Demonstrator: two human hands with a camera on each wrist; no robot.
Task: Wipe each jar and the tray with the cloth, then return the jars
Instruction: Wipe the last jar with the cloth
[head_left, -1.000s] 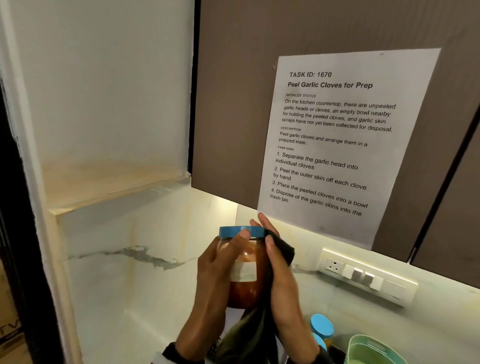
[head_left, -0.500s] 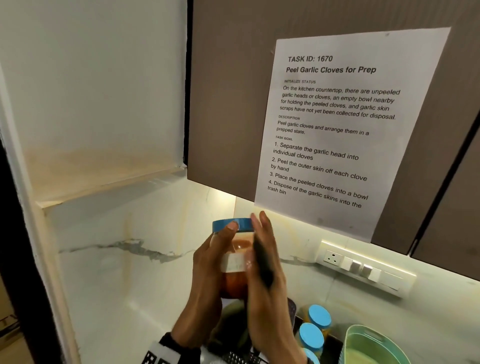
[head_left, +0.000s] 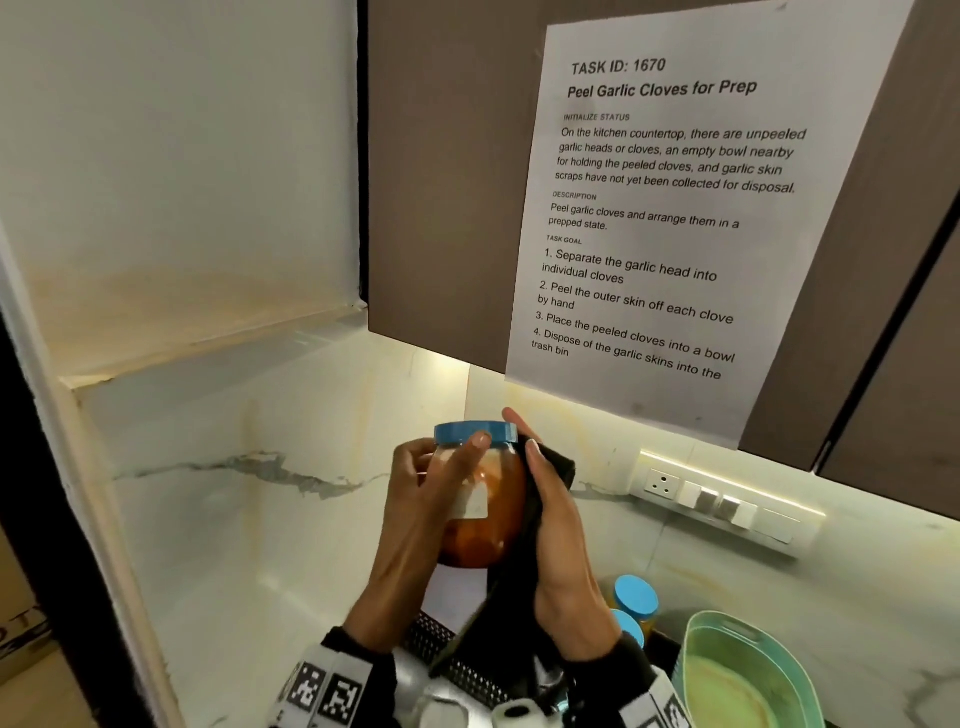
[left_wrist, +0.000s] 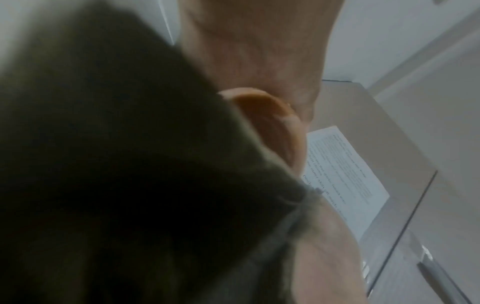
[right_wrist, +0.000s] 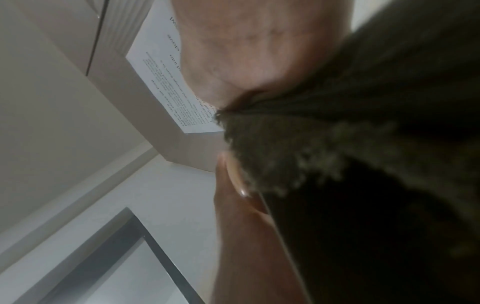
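A glass jar (head_left: 485, 506) with a blue lid (head_left: 475, 432), a white label and orange-red contents is held up in front of the wall. My left hand (head_left: 434, 501) grips its left side, one finger reaching up to the lid. My right hand (head_left: 553, 514) holds a dark cloth (head_left: 511, 613) against the jar's right side, and the cloth hangs down between my wrists. In the left wrist view the cloth (left_wrist: 116, 164) fills most of the picture beside a sliver of the jar (left_wrist: 262, 115). The cloth (right_wrist: 363, 174) also blocks the right wrist view.
Two more blue-lidded jars (head_left: 636, 597) stand low on the right in a dark tray (head_left: 441, 636) with a perforated edge. A green tub (head_left: 743, 670) sits beside them. A cabinet door with a printed sheet (head_left: 660, 218) hangs close above; sockets (head_left: 717, 499) line the wall.
My right hand and the cloth have slid from the front of the jar round to its right side. My left hand keeps its grip and the jar stays raised.
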